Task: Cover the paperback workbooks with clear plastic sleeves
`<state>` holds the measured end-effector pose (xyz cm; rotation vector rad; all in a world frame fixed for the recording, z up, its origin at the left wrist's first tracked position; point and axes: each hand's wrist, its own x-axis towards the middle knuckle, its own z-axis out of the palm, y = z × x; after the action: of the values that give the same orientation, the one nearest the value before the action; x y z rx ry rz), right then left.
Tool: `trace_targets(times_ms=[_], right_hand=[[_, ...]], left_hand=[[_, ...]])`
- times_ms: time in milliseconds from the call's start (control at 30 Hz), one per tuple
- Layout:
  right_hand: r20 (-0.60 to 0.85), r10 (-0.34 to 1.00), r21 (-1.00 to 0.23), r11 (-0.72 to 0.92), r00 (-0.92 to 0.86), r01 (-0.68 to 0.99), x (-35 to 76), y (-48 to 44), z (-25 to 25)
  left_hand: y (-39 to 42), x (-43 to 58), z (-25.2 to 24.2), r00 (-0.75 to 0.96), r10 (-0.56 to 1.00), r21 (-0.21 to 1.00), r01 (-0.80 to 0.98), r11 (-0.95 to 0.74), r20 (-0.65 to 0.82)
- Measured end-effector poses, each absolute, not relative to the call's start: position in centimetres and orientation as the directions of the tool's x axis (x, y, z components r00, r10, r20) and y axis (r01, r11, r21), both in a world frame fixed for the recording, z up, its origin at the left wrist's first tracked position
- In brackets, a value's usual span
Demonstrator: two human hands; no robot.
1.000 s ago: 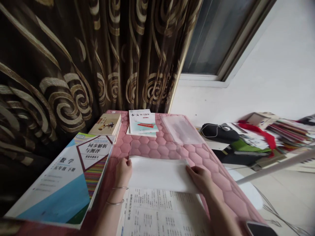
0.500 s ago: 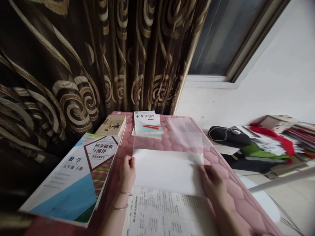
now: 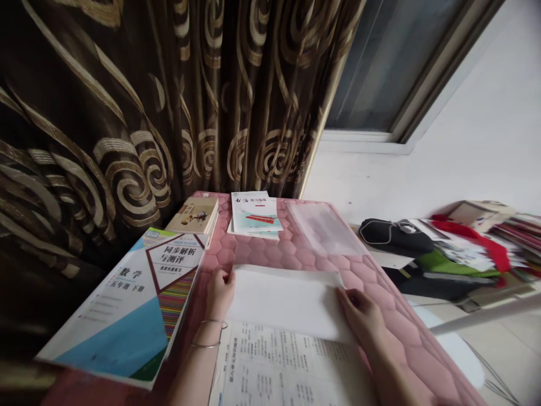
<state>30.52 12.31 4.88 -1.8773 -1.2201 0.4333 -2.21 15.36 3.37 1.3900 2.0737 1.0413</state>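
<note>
A blank white sheet (image 3: 283, 299), which looks like the inside of a book's cover, is stretched between my two hands. Its near edge overlaps the open printed book (image 3: 291, 366) in front of me. My left hand (image 3: 220, 293), with two thin bangles at the wrist, pinches the sheet's left edge. Over on the right edge, my right hand (image 3: 363, 316) grips the sheet with the thumb on top. A faint clear film seems to reach past the sheet's far edge; its outline is hard to make out.
The pink quilted table (image 3: 406, 332) carries a large workbook (image 3: 127, 304) at left, with a tan book (image 3: 194, 215) behind it. Farther back lie a calligraphy booklet (image 3: 256, 214) and a translucent plastic cover (image 3: 325, 228). A black pouch (image 3: 395, 235) sits among piled things at right.
Both hands and the white sheet have come slightly toward me. The clear film that stood out beyond the sheet's far edge is now much less visible. My grip stays closed.
</note>
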Motion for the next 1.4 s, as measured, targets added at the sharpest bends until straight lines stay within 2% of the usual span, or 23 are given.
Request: trace_targets(times_ms=[400, 567, 700, 967, 1067, 1200, 1400], right_hand=[[0.164, 0.866, -0.821, -0.145, 0.472, 0.552, 30.3, 11.9, 5.1], [0.195, 0.849, -0.856, -0.096, 0.491, 0.507, 30.1, 11.7, 5.3], [0.211, 0.845, -0.864, -0.073, 0.491, 0.497, 29.9, 11.6, 5.3], [0.239, 0.840, -0.857, -0.054, 0.486, 0.513, 30.0, 11.7, 5.0], [0.272, 0.826, -0.832, -0.056, 0.494, 0.552, 30.1, 11.9, 4.6], [0.287, 0.823, -0.814, -0.059, 0.489, 0.578, 30.2, 12.0, 4.4], [0.302, 0.824, -0.811, -0.041, 0.478, 0.584, 30.1, 11.8, 4.5]], left_hand=[[15.1, -2.3, 3.2, -0.424, 0.900, 0.809, 0.561, 0.175, 0.099], [15.4, -2.3, 3.1, -0.462, 0.886, 0.933, 0.302, 0.196, -0.036], [15.5, -2.4, 3.3, -0.421, 0.905, 0.978, 0.163, 0.132, -0.052], [15.2, -2.8, 4.3, -0.370, 0.928, 0.901, 0.417, 0.122, 0.045], [15.3, -2.8, 4.3, -0.383, 0.923, 0.894, 0.422, 0.150, 0.026], [15.4, -3.1, 4.0, -0.381, 0.925, 0.937, 0.325, 0.124, 0.009], [15.6, -3.4, 3.6, -0.396, 0.916, 0.991, 0.087, 0.103, -0.060]])
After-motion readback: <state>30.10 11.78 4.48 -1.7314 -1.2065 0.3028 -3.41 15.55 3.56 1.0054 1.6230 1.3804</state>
